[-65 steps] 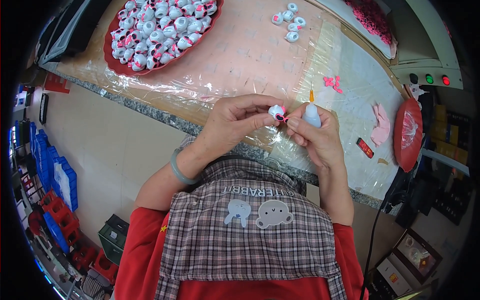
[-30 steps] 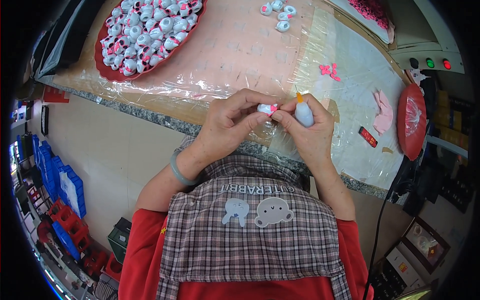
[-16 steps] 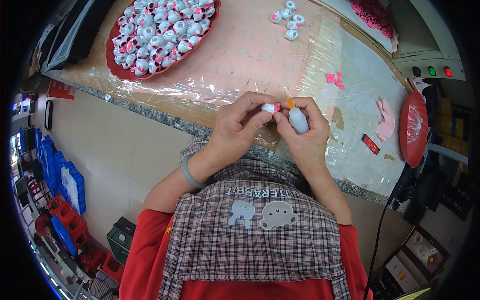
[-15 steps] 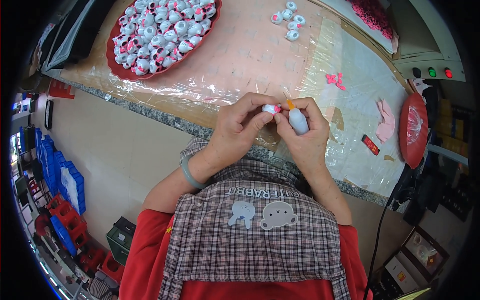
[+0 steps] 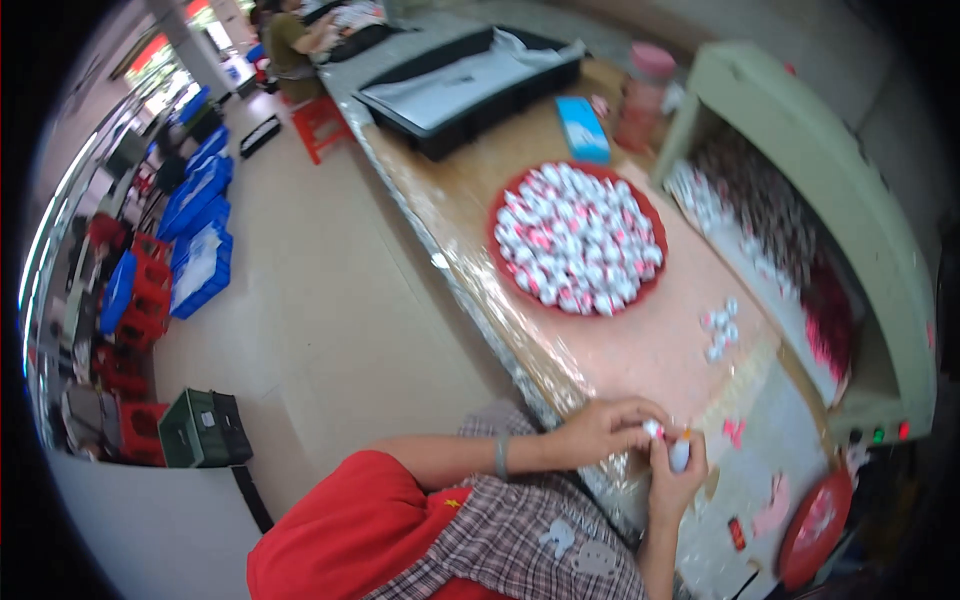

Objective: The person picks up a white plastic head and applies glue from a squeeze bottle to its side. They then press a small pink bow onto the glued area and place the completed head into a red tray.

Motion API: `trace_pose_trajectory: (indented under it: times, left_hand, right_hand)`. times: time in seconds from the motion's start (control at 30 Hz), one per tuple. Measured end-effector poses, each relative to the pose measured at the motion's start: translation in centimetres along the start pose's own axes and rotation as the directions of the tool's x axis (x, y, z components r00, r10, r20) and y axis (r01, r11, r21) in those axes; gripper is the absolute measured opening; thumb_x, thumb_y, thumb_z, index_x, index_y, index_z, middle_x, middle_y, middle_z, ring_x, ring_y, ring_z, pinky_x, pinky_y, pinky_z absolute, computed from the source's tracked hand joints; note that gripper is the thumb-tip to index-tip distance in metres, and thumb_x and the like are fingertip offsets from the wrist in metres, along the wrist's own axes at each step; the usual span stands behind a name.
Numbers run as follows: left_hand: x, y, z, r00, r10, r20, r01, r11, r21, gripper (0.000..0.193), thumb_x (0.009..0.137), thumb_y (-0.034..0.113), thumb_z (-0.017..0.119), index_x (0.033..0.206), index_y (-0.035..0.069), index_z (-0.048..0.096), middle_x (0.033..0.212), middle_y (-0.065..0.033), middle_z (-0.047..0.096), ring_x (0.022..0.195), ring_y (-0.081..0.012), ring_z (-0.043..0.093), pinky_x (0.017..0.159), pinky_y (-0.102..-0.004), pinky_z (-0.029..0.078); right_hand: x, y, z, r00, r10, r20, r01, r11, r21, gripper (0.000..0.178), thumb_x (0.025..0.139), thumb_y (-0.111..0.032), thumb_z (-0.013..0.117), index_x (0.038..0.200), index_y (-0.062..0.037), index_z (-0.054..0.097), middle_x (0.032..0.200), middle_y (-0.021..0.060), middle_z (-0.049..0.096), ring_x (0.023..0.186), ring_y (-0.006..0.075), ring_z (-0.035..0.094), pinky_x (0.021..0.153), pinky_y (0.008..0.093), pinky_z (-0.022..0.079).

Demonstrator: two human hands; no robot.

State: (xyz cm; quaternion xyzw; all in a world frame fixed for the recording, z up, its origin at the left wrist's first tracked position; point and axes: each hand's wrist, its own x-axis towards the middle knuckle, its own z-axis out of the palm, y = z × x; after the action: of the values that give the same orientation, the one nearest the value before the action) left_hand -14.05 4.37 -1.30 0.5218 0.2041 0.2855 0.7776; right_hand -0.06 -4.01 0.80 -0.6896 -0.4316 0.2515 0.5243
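In the lower right of the view, my left hand [image 5: 598,432] pinches a small white figurine [image 5: 653,428] with a pink part on it. Close beside it, my right hand [image 5: 678,480] is closed around a small white squeeze bottle [image 5: 679,456] with an orange tip pointing up. Some blur keeps me from telling whether the tip touches the figurine. Little pink pieces [image 5: 734,432] lie on the table right of my hands. Farther back sits a group of several white figurines [image 5: 722,325]. A red scalloped bowl [image 5: 493,240] holds a heap of white-and-pink figurines.
A pale green open-fronted cabinet [image 5: 905,270] with lit buttons stands along the right. Behind the bowl are a blue box [image 5: 583,130], a pink-lidded jar [image 5: 645,100] and a black tray [image 5: 440,140]. A red dish [image 5: 815,530] lies at lower right. Another person [image 5: 292,45] sits far off.
The view has swung left, so the bowl and my hands appear farther right and lower. Both hands keep their hold on the figurine and the bottle.
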Motion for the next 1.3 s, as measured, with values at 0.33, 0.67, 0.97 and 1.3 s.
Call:
trace_pose_trajectory:
  times: [0.33, 0.67, 0.97, 1.3]
  left_hand:
    - [-0.5, 1.0, -0.9, 0.993, 0.119, 0.008, -0.12, 0.988, 0.102, 0.025, 0.092, 0.011, 0.055, 0.116, 0.004, 0.057, 0.099, -0.0038, 0.064, 0.087, -0.0096, 0.061, 0.08, -0.0249, 0.05]
    - [-0.4, 0.7, -0.1, 0.981, 0.192, -0.025, -0.19, 0.98, 0.066, 0.017, 0.09, 0.007, 0.054, 0.106, 0.003, 0.057, 0.09, -0.0032, 0.064, 0.077, -0.0093, 0.058, 0.072, -0.0252, 0.048]
    - [-0.7, 2.2, -1.9, 0.992, 0.061, 0.108, -0.029, 0.963, -0.269, 0.021, 0.089, 0.002, 0.058, 0.11, -0.001, 0.058, 0.098, -0.0063, 0.064, 0.088, -0.0105, 0.061, 0.077, -0.0254, 0.051]
    - [1.2, 13.6, -9.8, 0.788, 0.566, -0.242, -0.221, 0.627, 0.747, 0.032, 0.082, -0.003, 0.063, 0.114, 0.002, 0.061, 0.115, -0.0093, 0.063, 0.091, -0.0133, 0.062, 0.078, -0.0255, 0.051]
  right_hand:
    - [0.5, -1.0, 0.6, 0.987, 0.118, 0.112, -0.144, 0.953, 0.267, 0.022, 0.079, 0.004, 0.067, 0.09, -0.0052, 0.051, 0.082, 0.0001, 0.052, 0.068, 0.0061, 0.047, 0.056, 0.0182, 0.04]
    - [1.2, 1.6, 0.5, 0.995, 0.034, 0.094, -0.059, 0.96, 0.275, 0.02, 0.08, -0.001, 0.069, 0.084, -0.0048, 0.05, 0.076, -0.0001, 0.051, 0.059, 0.0069, 0.048, 0.05, 0.0185, 0.04]
    - [1.8, -2.4, 0.0, 0.92, 0.262, 0.291, -0.367, 0.836, 0.407, 0.015, 0.079, 0.001, 0.064, 0.09, -0.0014, 0.055, 0.078, 0.0012, 0.054, 0.059, 0.0071, 0.05, 0.049, 0.0192, 0.04]
    - [0.4, -1.5, -2.7, 0.948, 0.182, 0.261, -0.279, 0.87, 0.407, 0.017, 0.087, -0.009, 0.063, 0.101, -0.0015, 0.059, 0.072, -0.0009, 0.052, 0.055, 0.0053, 0.045, 0.048, 0.0185, 0.032]
